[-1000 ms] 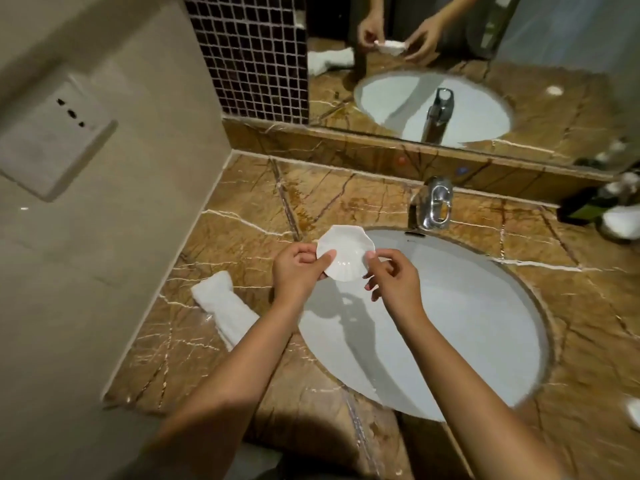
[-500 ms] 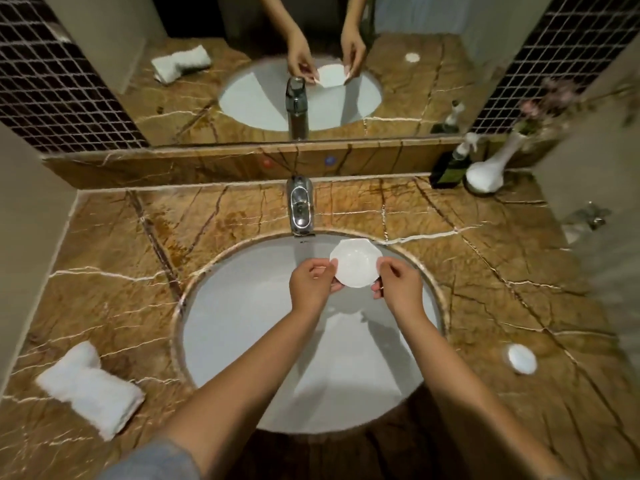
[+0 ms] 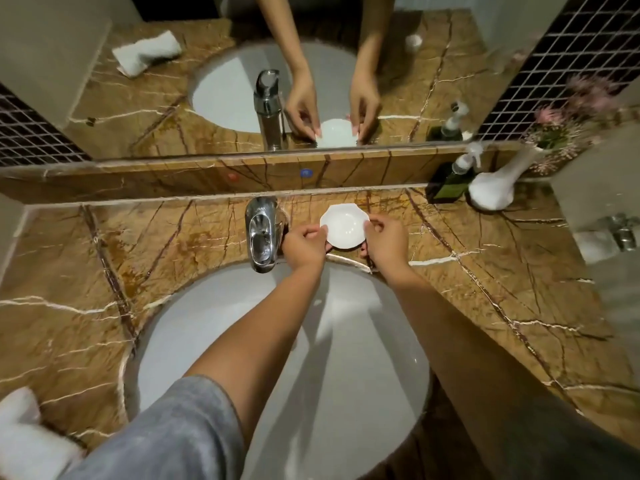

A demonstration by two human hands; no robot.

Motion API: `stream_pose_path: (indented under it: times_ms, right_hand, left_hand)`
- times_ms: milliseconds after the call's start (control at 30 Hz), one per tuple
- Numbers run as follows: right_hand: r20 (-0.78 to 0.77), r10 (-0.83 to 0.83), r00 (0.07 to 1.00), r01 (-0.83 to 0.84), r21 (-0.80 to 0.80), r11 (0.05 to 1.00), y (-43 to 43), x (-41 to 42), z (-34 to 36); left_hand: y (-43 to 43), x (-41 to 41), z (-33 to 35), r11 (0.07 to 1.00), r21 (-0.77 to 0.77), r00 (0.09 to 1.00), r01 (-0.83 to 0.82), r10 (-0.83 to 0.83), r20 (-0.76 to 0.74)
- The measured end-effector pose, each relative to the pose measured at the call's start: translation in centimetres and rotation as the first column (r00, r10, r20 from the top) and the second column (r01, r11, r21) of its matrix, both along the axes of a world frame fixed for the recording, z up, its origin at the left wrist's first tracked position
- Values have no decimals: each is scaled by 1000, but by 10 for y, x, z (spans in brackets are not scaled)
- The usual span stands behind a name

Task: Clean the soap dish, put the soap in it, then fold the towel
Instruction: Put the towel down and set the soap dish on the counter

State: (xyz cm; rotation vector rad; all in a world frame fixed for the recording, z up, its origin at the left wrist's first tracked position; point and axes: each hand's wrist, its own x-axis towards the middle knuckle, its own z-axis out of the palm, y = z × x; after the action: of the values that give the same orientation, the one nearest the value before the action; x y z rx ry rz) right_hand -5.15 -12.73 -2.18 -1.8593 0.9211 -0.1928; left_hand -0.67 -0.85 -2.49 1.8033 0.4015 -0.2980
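A small white soap dish [image 3: 344, 226] with a scalloped rim is held over the brown marble counter [image 3: 138, 258], just right of the tap and behind the basin. My left hand [image 3: 304, 249] pinches its left edge and my right hand [image 3: 386, 242] pinches its right edge. The dish looks empty. A rolled white towel [image 3: 24, 438] lies on the counter at the bottom left, partly cut off by the frame. In the mirror a small white round piece, likely the soap [image 3: 413, 41], shows on the counter's right side; the soap itself is out of frame.
A chrome tap [image 3: 260, 233] stands behind the white oval basin [image 3: 287, 358]. A dark pump bottle [image 3: 452, 181] and a white vase [image 3: 495, 188] with pink flowers stand at the back right. A mirror [image 3: 104, 109] runs along the back wall.
Both hands carried the dish from above the basin back and right to the counter beside the tap. The view swung from the left wall to the centre and moved closer.
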Motion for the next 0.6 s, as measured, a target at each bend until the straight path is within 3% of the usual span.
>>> stream_pose_path:
  times_ms: [433,533,600]
  right_hand:
    - [58,1,998,-1,0,1000,-8,1,-6]
    - [54,-68,996,66,35,997,-7,-13,1]
    - [46,-69,997,70,-22,997,-4,-31,6]
  left_hand:
    - [-3,11,-6,997,15,997,73,-73,-5]
    - [4,3,3,982,104,986,156,-160,40]
    - [14,-10,10,960,164,966,228,-244,88]
